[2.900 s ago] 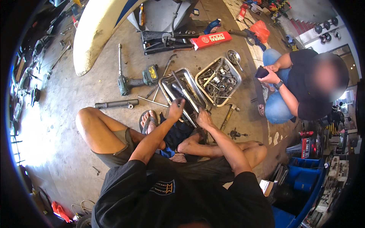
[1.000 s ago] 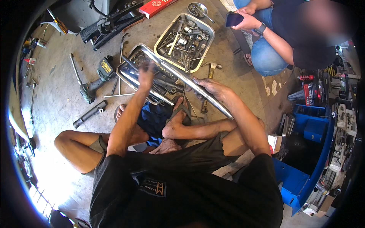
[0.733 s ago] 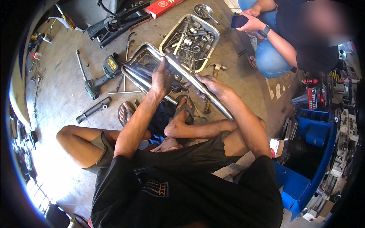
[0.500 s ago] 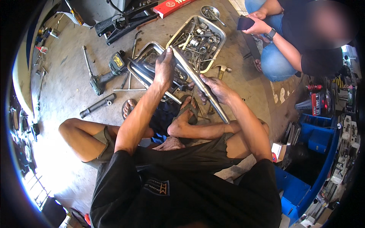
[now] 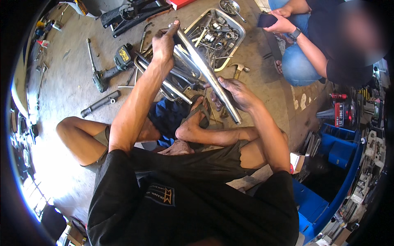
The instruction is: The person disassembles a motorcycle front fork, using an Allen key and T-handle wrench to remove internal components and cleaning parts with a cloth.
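Person's own black short-sleeved shirt (image 5: 197, 209): nearest item, with dark cut-off shorts (image 5: 193, 162) above it. Blue metal bin (image 5: 312, 201): to the person's right.

Dark blue cloth (image 5: 166, 117): bunched between the bare legs.

Straight, bright silver metal tube (image 5: 202, 67): held up slantwise, lower end to the right, upper end to the left.
Right hand (image 5: 238, 93): wrapped about the tube's lower half, thumb along its near side.
Left hand (image 5: 163, 44): at the tube's upper end, thumb extended; fingers hidden, so whether they grip cannot be told.

Oblong steel tray (image 5: 188, 62): beneath and behind the tube, partly hidden; contents include a thinner silver rod (image 5: 178, 92).
Short black cylinder (image 5: 100, 103): on the tan concrete floor (image 5: 262, 96), left.
Dark green and black cordless power tool (image 5: 107, 74): lying farther left, long metal shaft fitted.

Claw hammer (image 5: 238, 68): head beside the second tray.
Pale-rimmed rectangular tray (image 5: 243, 30): filled with loose metal sockets (image 5: 209, 37) and wrenches (image 5: 201, 37).
Small round metal dish (image 5: 221, 7): just beyond that tray.
Black metal frame (image 5: 127, 18): far side, near a red box (image 5: 180, 3).
Second person (image 5: 312, 49), blue jeans: far right, holding a dark phone (image 5: 267, 20).
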Motion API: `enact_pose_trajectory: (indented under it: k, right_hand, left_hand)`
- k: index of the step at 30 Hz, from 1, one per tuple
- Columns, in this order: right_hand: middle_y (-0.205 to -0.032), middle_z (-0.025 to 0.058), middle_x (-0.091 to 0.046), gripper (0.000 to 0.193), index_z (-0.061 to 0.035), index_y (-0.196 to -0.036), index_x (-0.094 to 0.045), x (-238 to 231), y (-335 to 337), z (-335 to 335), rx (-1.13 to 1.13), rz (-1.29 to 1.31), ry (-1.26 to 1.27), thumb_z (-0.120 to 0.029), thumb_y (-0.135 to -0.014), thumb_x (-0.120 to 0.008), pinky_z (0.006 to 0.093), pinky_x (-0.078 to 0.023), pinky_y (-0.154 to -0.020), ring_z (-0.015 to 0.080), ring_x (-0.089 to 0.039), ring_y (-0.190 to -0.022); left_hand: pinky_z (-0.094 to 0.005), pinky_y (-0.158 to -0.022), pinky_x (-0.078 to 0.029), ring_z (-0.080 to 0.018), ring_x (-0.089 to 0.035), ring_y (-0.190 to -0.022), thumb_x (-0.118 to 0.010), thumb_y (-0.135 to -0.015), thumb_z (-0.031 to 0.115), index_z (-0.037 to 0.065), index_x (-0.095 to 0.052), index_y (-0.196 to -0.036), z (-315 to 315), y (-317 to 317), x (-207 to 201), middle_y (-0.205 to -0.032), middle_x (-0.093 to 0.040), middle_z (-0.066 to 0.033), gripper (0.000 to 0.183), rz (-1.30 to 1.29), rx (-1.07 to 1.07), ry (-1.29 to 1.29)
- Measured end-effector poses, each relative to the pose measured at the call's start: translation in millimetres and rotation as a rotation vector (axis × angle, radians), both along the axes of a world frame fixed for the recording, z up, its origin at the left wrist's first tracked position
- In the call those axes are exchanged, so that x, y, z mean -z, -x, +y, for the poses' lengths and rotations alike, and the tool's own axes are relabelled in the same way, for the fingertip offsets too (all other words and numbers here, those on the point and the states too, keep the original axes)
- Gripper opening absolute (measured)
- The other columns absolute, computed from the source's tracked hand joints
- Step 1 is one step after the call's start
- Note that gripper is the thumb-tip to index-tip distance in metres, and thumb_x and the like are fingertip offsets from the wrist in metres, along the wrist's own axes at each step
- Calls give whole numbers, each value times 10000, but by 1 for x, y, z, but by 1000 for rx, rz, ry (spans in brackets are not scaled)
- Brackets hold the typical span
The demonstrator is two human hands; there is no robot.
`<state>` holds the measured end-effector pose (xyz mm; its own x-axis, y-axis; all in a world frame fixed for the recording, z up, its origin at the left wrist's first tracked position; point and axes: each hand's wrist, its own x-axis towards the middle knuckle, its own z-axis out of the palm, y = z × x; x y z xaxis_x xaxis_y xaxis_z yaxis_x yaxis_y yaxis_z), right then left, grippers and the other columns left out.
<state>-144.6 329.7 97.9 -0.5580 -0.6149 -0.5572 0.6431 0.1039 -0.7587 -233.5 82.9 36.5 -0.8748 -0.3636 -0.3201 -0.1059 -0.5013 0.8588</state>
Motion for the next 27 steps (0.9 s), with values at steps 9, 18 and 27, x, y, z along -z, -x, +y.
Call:
enact_pose_trajectory:
  k: [9, 18, 27]
  right_hand:
    - [-609, 12, -479, 569, 8, -1126, -536, 5, -17, 1, 48, -378, 309, -512, -1003, -339, 237, -408, -356, 92, -461, -409]
    - [-452, 61, -446, 491, -54, -971, -462, 19, -28, -8, 29, -835, 825, -483, -1020, -229, 284, -363, -198, 156, -405, -234]
    - [-417, 48, -445, 577, -99, -842, -490, 40, -31, -18, -98, -742, 950, -555, -999, -173, 335, -413, -267, 167, -389, -220]
  left_hand:
    - [-250, -512, -450, -108, -545, -611, -567, -945, 430, 65, -577, -1027, 2, -19, -12, -750, -567, -8, 374, 107, 75, 22]
    - [-348, -786, -487, -204, -609, -844, -622, -908, 404, 14, -604, -1039, -29, -149, 131, -933, -659, -97, 411, -169, 399, 942]
    - [-367, -828, -475, -251, -618, -890, -557, -940, 387, -22, -592, -1118, 16, -142, 41, -982, -657, -156, 447, -81, 434, 615]
